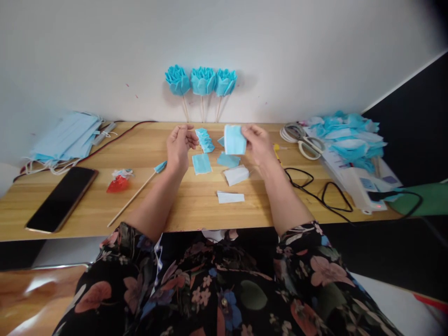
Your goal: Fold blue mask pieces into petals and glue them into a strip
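My right hand [258, 142] pinches a blue fabric square with a white edge [234, 140] by its right side, above the table. My left hand [182, 142] is raised with its fingers loosely bent and apart, and nothing shows in it. Just right of its fingertips lies a small heap of pleated blue fabric pieces [205, 141]. Below that heap is a flat blue square [202, 164]. Another blue piece [228, 160] and two white pieces, one larger [236, 175] and one narrow [230, 198], lie under my right hand. A wooden stick with a blue-wrapped tip [135, 197] rests beside my left forearm.
Three blue fabric flowers on sticks [203, 81] lean against the wall. Left are face masks [66, 137], a phone [63, 199] and a red item [119, 183]. Right are scissors [311, 148], a heap of blue scraps [350, 135], a black cable [325, 198] and a power strip [364, 189].
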Available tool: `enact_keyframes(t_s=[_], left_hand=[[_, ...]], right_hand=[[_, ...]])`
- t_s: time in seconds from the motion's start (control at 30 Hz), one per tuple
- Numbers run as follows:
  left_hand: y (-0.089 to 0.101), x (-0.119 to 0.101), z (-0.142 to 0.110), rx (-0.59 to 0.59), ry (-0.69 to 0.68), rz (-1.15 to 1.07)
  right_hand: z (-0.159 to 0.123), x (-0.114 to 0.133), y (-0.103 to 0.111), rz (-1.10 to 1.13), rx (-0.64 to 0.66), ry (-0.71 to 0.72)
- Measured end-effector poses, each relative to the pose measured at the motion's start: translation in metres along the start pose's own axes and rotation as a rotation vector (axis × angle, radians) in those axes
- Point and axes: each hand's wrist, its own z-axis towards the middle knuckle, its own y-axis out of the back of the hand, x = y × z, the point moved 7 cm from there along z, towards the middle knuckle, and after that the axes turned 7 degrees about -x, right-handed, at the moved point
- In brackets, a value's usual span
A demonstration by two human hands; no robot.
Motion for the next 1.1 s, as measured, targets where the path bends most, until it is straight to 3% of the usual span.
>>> enact_keyframes(t_s=[0.1, 0.2, 0.27, 0.33, 0.5, 0.6, 0.7, 0.8, 0.93, 1.1], left_hand=[[0.005, -0.010, 0.004, -0.044, -0.010, 0.013], [0.011, -0.019, 0.009, -0.085, -0.032, 0.014], [0.015, -0.021, 0.012, -0.098, -0.042, 0.014], [0.017, -0.020, 0.014, -0.098, -0.042, 0.021], [0.014, -0.018, 0.013, -0.064, -0.042, 0.030], [0.010, -0.019, 0.008, -0.047, -0.055, 0.039], [0.000, -0.019, 0.001, 0.009, -0.069, 0.052], [-0.008, -0.017, -0.006, 0.065, -0.076, 0.064], [-0.013, -0.014, -0.010, 0.090, -0.065, 0.086], [-0.019, -0.010, -0.014, 0.123, -0.037, 0.092]], right_hand=[[-0.031, -0.001, -0.043, -0.080, 0.331, -0.078], [-0.064, -0.005, -0.078, -0.246, 0.608, -0.059], [-0.077, -0.004, -0.091, -0.377, 0.681, 0.033], [-0.082, 0.003, -0.095, -0.497, 0.675, 0.154], [-0.062, 0.031, -0.069, -0.642, 0.440, 0.371], [-0.043, 0.037, -0.046, -0.640, 0.316, 0.360], [-0.030, 0.042, -0.031, -0.689, 0.280, 0.344], [-0.032, 0.052, -0.026, -0.807, 0.355, 0.341], [-0.054, 0.061, -0.014, -0.972, 0.506, 0.335], [-0.092, 0.043, 0.001, -1.006, 0.675, 0.404]])
